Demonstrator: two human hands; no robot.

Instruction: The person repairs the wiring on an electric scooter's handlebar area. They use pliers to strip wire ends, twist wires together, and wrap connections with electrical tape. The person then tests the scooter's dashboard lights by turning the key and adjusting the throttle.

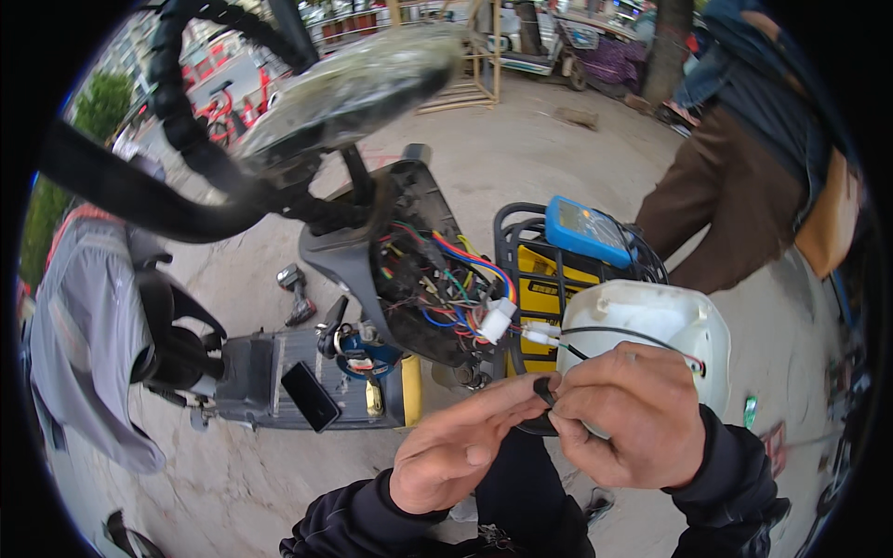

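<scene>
A small black strip [544,391], perhaps tape, sits between the fingertips of both hands. My left hand [456,446] reaches in with its fingers stretched toward the strip and pressed against it. My right hand [633,414] pinches at the strip's other side, thumb and fingers bent. Just beyond them lies a white plastic shell [642,307], with a black cable [614,329] running across it to a white connector [541,333]. A larger white plug [498,319] ends the coloured wires [479,256] that come out of the scooter's opened front housing [349,256].
A blue multimeter [586,232] rests on a black rack around a yellow box [549,288]. A phone [310,397] lies on the scooter's footboard [265,372]. Beyond it, a cordless drill [296,296] is on the ground. Another person in brown trousers [716,195] stands at right.
</scene>
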